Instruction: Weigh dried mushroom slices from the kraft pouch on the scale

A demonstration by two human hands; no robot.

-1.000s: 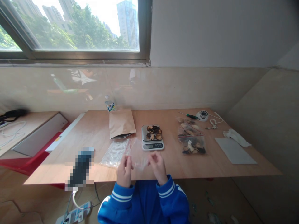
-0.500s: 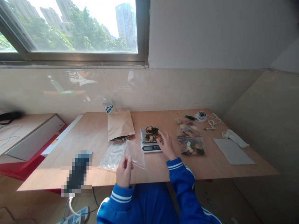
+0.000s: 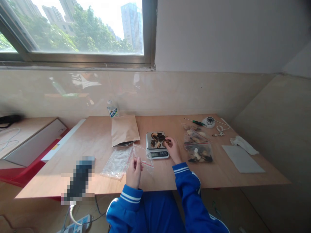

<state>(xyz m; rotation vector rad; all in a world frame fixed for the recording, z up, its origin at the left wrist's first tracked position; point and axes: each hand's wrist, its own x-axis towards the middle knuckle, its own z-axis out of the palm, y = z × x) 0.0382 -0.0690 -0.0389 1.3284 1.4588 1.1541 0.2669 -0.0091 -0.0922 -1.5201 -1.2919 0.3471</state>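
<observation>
My left hand (image 3: 133,174) pinches the edge of a clear zip bag (image 3: 143,156) with a red seal line, held just left of the kitchen scale (image 3: 158,155). Dark and tan dried mushroom slices (image 3: 157,138) lie on the scale's metal plate. At the plate's right edge, my right hand (image 3: 174,150) has its fingers closed on a dried mushroom slice (image 3: 167,142). The scale's display is too small to read. Beneath the held bag, toward the left, lies a stack of clear plastic bags (image 3: 116,163).
Behind the stack is a brown paper pouch (image 3: 125,130), with a bottle (image 3: 113,110) beyond it. Filled zip bags (image 3: 199,152) sit right of the scale. Farther right are a screwdriver (image 3: 198,122), a white camera (image 3: 209,121), a cable (image 3: 220,130) and a white sheet (image 3: 243,158).
My right hand has closed on a mushroom slice and drawn it toward the plate's right edge. My left hand has shifted slightly right with the clear bag.
</observation>
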